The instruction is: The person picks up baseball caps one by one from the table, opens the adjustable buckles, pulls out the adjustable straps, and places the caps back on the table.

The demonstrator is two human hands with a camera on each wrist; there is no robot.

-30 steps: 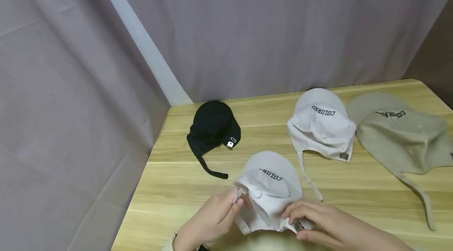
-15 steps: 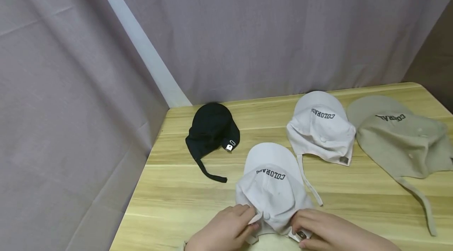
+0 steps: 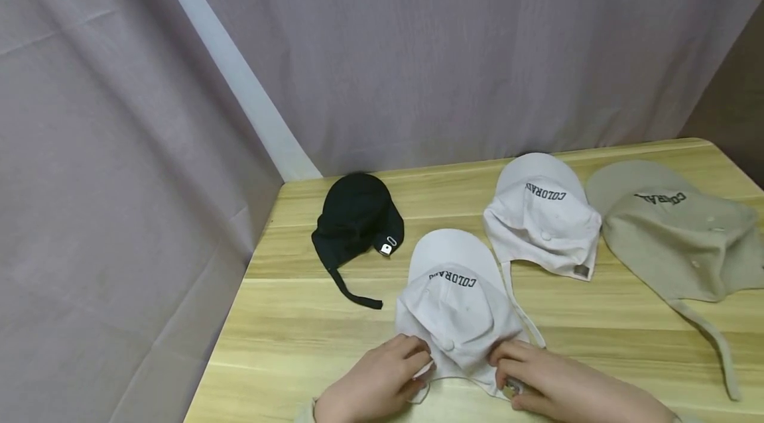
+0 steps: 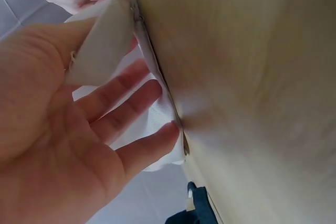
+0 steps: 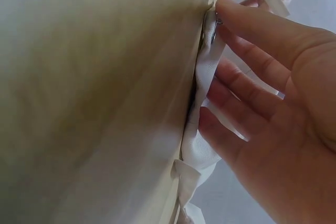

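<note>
A white baseball cap (image 3: 447, 303) with dark lettering lies on the table at the lower middle of the head view, its brim pointing away. At its left rear edge is my left hand (image 3: 379, 376), thumb and fingers around the cap's edge and strap. In the left wrist view the loose strap (image 4: 105, 45) lies over the thumb, and the fingertips rest against the fabric. My right hand (image 3: 555, 380) holds the right rear edge, beside the small metal buckle (image 3: 512, 387). The thumb is at the rim and the other fingers touch the fabric in the right wrist view.
Behind the cap to the left lies a black cap (image 3: 355, 214) with its strap loose. Another white cap (image 3: 540, 224) is at the back right, its strap reaching close to the held one. A khaki cap (image 3: 674, 237) lies farther right on the wooden table (image 3: 286, 337).
The held white cap has moved away from me and flattened onto the table, its lettering now in full view. Both hands have kept hold of its rear corners.
</note>
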